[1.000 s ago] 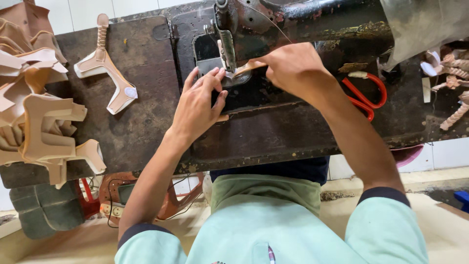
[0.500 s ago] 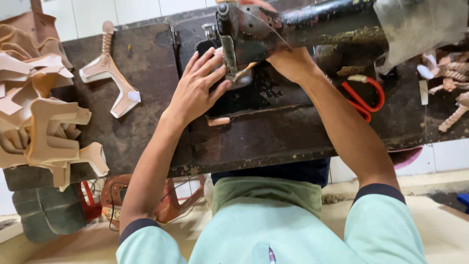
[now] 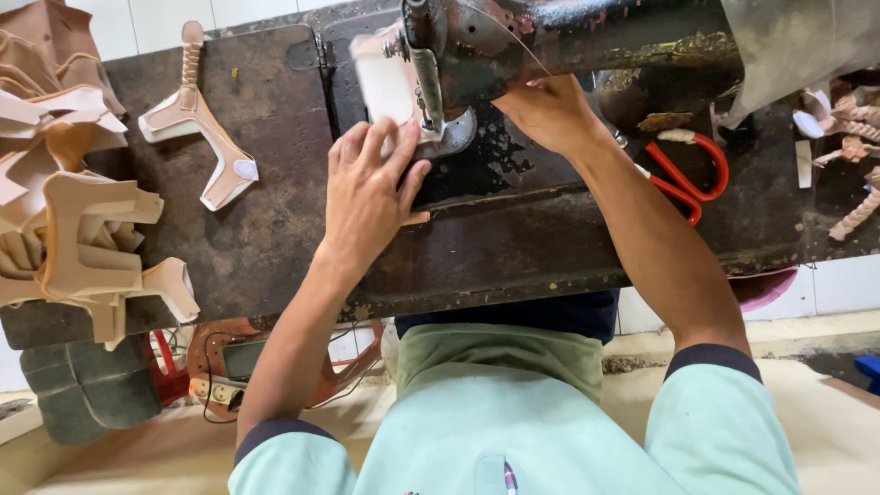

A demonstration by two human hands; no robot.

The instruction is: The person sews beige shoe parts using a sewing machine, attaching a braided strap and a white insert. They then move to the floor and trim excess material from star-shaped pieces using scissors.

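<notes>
Slid left hand [image 3: 367, 197] w/ pale piece [image 3: 385, 87] further under needle [image 3: 429, 87]. Fingers spread flat, pressed not gripped; right hand [image 3: 550, 115] grip unclear. Stitching midway; cut stack [image 3: 73, 229] on desk [image 3: 275, 229] unsewn.

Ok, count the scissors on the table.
1: red-handled scissors lie right of the right hand, beside the sewing machine. Blades partly hidden; others may be covered.

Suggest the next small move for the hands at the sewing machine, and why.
Probably ease the pale piece on past the needle bar. The left hand lies flat with fingers on its near edge, the right hand sits beside the machine head, and most of the piece seems to lie behind the needle.
</notes>
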